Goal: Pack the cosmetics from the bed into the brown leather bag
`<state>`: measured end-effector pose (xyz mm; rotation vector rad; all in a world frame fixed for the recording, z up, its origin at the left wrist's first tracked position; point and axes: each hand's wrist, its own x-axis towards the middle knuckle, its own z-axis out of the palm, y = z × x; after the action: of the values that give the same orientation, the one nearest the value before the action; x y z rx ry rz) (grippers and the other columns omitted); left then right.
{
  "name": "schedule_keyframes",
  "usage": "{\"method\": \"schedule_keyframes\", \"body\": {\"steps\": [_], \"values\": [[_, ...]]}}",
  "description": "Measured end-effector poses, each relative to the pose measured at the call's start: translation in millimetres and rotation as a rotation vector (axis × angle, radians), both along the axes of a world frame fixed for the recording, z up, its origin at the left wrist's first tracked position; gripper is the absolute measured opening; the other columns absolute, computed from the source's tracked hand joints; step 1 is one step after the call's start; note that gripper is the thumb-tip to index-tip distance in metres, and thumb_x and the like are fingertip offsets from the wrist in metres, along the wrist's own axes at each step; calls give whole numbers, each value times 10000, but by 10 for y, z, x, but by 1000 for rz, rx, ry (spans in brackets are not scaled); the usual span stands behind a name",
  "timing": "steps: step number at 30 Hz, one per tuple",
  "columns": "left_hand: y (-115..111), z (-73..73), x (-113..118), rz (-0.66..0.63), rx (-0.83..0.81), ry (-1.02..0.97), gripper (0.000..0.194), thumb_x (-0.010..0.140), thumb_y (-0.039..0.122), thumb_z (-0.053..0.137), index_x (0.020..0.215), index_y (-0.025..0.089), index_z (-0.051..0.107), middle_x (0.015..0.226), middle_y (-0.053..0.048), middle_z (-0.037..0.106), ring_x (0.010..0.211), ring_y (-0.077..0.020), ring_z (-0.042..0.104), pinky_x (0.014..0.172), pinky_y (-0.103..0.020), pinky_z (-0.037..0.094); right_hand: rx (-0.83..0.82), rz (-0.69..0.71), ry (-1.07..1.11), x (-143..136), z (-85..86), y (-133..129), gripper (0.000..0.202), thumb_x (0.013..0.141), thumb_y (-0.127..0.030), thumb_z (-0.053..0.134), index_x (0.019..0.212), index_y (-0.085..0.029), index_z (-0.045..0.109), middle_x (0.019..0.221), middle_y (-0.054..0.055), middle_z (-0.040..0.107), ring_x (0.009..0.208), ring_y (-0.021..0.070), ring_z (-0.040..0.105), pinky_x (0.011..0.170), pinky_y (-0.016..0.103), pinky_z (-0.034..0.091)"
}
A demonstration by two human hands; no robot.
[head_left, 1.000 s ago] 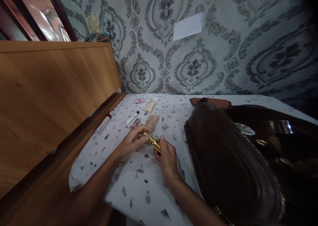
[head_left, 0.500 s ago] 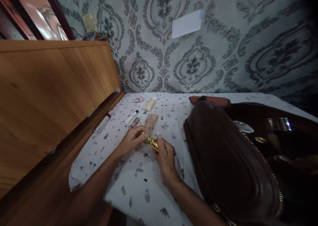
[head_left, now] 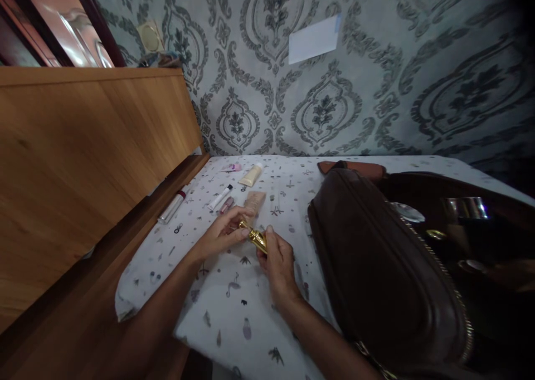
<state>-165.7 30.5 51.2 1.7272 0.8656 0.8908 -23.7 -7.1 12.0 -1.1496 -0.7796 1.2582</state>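
Note:
My right hand (head_left: 278, 263) is closed around the lower end of a shiny gold cosmetic tube (head_left: 258, 239); its exact kind does not show. The tube tilts up and left toward my left hand (head_left: 223, 232). There, thumb and fingers are apart on either side of the tube's narrow gold tip (head_left: 243, 224), the thumb close against it. Just beyond the left fingers lies a beige squeeze tube (head_left: 254, 201), partly hidden by them. A small pink tube (head_left: 227, 205) and a white tube with a black cap (head_left: 220, 197) lie to the left.
A large dark brown leather bag (head_left: 376, 268) stands unzipped on the right, with items inside. Behind it is a reddish-brown case (head_left: 363, 170). A cream tube (head_left: 251, 175), a pink item (head_left: 232, 167) and a clear bottle with a red band (head_left: 172, 207) lie on the patterned sheet (head_left: 234, 324). Wooden furniture (head_left: 100, 151) borders the left.
My left fingers have spread from their pinch on the gold tube's tip, so more of it shows. My right hand keeps its hold in nearly the same place.

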Motion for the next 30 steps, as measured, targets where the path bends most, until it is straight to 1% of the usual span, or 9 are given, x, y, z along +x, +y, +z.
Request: {"method": "schedule_keyframes", "body": {"steps": [5, 7, 9, 11, 13, 18, 24, 28, 30], "values": [[25, -27, 43, 55, 84, 33, 423, 871, 543, 576, 714, 157, 505, 656, 35, 446, 605, -101, 418, 565, -221, 342, 6, -1, 0, 2, -5, -4, 501, 760, -692, 531, 618, -213, 490, 528, -45, 452, 465, 112, 402, 425, 231, 332], [23, -12, 29, 38, 56, 31, 394, 865, 521, 598, 750, 151, 527, 687, 26, 476, 629, -102, 437, 584, -220, 350, 0, 0, -1, 6, -3, -4, 492, 773, -679, 528, 624, -212, 492, 527, -42, 454, 460, 111, 397, 415, 228, 320], [15, 9, 6, 10, 2, 21, 350, 842, 485, 647, 904, 148, 576, 792, -4, 547, 698, -119, 496, 618, -224, 378, -12, 4, 5, 8, 1, -2, 491, 777, -675, 524, 619, -211, 483, 523, -41, 450, 454, 109, 391, 408, 224, 309], [9, 20, -12, -16, -32, 7, 401, 831, 470, 667, 1067, 160, 576, 869, -23, 577, 758, -139, 534, 649, -230, 402, -13, 0, 10, 9, 3, 1, 500, 770, -682, 524, 612, -210, 482, 520, -39, 449, 455, 109, 394, 410, 221, 311], [13, 11, -14, -20, -27, -10, 453, 821, 495, 668, 1118, 169, 562, 870, -19, 574, 767, -146, 543, 657, -235, 415, -5, -6, 13, 6, 3, 3, 511, 756, -693, 534, 601, -209, 480, 518, -39, 447, 459, 108, 399, 416, 220, 315], [34, -28, 6, 57, -6, 8, 398, 815, 544, 649, 849, 162, 540, 719, 16, 526, 624, -109, 478, 563, -208, 369, -2, 7, 20, 1, -1, 0, 496, 763, -680, 538, 618, -208, 489, 521, -46, 443, 457, 107, 395, 424, 224, 324], [7, 10, -4, 20, 0, 8, 423, 826, 483, 666, 1106, 174, 594, 903, -27, 596, 790, -150, 557, 691, -236, 432, 11, 3, -14, 7, -25, 8, 493, 788, -667, 515, 621, -203, 499, 533, -39, 448, 471, 109, 404, 436, 223, 327], [18, -8, 9, 47, 30, 43, 389, 845, 523, 627, 918, 140, 623, 746, 3, 548, 644, -114, 481, 602, -225, 384, 17, 6, -40, 14, -25, 5, 470, 794, -644, 518, 625, -206, 510, 538, -34, 463, 491, 120, 426, 449, 229, 335], [22, -14, 3, 31, 17, 39, 367, 852, 501, 630, 900, 137, 625, 766, -6, 568, 670, -118, 504, 629, -229, 404, 9, 3, -36, 15, -13, -2, 460, 786, -641, 527, 639, -206, 525, 546, -32, 476, 501, 126, 445, 463, 232, 350]]}}
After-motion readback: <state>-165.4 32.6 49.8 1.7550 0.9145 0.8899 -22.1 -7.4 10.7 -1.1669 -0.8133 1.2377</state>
